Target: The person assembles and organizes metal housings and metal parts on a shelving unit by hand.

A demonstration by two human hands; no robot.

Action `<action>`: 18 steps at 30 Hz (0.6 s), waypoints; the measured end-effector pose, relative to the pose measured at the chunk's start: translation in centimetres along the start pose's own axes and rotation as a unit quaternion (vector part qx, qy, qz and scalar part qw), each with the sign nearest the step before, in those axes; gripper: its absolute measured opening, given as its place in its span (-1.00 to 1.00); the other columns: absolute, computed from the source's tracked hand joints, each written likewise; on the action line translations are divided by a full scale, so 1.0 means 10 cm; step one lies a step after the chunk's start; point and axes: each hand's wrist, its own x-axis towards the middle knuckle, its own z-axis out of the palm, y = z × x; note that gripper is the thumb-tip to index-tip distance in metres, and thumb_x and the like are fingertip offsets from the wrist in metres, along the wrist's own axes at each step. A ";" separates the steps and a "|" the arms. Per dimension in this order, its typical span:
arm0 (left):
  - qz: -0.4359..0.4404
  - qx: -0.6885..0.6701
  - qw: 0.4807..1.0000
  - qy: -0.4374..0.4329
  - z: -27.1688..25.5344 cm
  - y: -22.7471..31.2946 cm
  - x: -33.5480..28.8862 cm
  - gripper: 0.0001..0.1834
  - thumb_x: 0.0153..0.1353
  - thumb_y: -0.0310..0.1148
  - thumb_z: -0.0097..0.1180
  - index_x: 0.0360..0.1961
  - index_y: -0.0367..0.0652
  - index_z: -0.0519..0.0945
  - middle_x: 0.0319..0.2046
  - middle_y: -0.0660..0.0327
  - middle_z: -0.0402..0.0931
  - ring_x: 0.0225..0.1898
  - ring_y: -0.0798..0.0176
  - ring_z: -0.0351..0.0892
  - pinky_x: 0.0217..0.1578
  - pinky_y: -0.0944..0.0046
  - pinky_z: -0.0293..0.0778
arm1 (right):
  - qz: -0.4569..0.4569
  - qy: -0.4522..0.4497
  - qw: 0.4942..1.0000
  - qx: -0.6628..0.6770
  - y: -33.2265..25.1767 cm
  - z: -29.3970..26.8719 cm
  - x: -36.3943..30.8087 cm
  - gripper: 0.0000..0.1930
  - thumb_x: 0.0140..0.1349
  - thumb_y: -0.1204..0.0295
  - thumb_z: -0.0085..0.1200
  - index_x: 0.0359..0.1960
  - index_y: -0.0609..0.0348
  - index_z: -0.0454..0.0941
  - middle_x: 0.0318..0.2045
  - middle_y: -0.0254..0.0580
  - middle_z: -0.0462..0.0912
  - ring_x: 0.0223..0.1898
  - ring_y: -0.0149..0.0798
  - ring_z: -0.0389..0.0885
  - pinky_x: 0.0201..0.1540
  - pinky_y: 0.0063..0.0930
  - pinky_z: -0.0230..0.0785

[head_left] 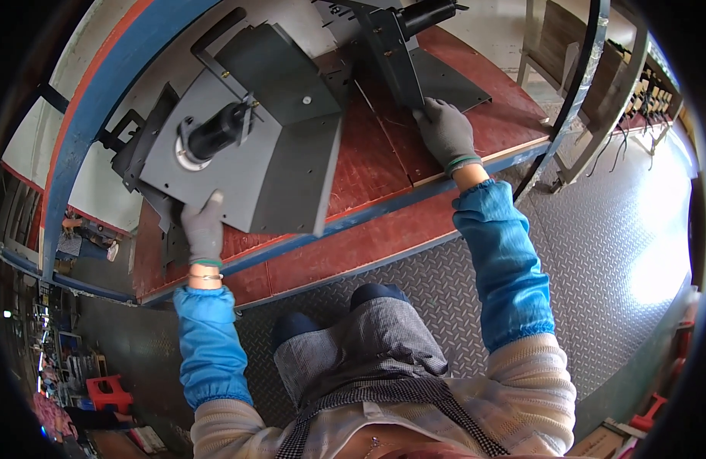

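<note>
A large folded grey sheet-metal housing [250, 164] with a black cylinder [215, 131] on its flat face lies tilted at the left of the red shelf. My left hand [203, 228], in a grey glove, grips the near lower edge of this housing, thumb on top and fingers hidden beneath. Farther right stands a second dark metal assembly [395, 61] with its own black cylinder [429, 14]. My right hand [448, 136], also gloved, is closed round the near end of its dark upright plate; the fingertips are partly hidden.
The red shelf [368, 164] has a blue frame with curved-looking uprights at left and right. More dark metal parts [131, 149] sit behind the left housing. Below is a diamond-plate floor [598, 268]. A rack with hanging cables [644, 107] stands right; a red stool [108, 392] is lower left.
</note>
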 end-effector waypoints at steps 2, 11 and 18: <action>0.009 0.040 0.999 0.010 -0.29 -0.15 0.11 -0.63 0.35 -0.46 0.17 0.14 -0.40 0.55 0.01 0.16 0.63 -0.01 0.31 0.57 0.04 0.28 0.47 | -0.001 0.010 1.000 0.013 -0.01 0.00 0.00 -0.73 0.36 0.19 0.05 -0.10 0.07 0.64 -0.12 -0.11 0.70 -0.03 0.04 0.64 0.01 -0.08 0.50; -0.095 -0.038 0.990 0.101 -0.77 -0.64 0.45 -0.74 0.47 -0.44 -0.02 0.10 -0.31 0.48 -0.03 0.12 0.55 -0.11 0.24 0.60 -0.12 0.21 0.60 | 0.017 0.006 0.998 0.059 0.00 -0.01 0.00 -0.71 0.35 0.20 0.06 -0.05 0.06 0.65 -0.12 -0.08 0.70 -0.02 0.05 0.64 0.01 -0.11 0.51; -0.103 0.112 0.976 0.155 -0.86 -1.00 0.77 -0.80 0.44 -0.43 0.05 -0.01 -0.30 0.52 -0.23 0.14 0.58 -0.21 0.20 0.55 -0.16 0.20 0.49 | 0.010 0.000 0.999 0.038 0.06 0.03 -0.01 -0.73 0.36 0.21 0.06 -0.10 0.08 0.64 -0.14 -0.09 0.70 -0.03 0.05 0.64 0.00 -0.08 0.51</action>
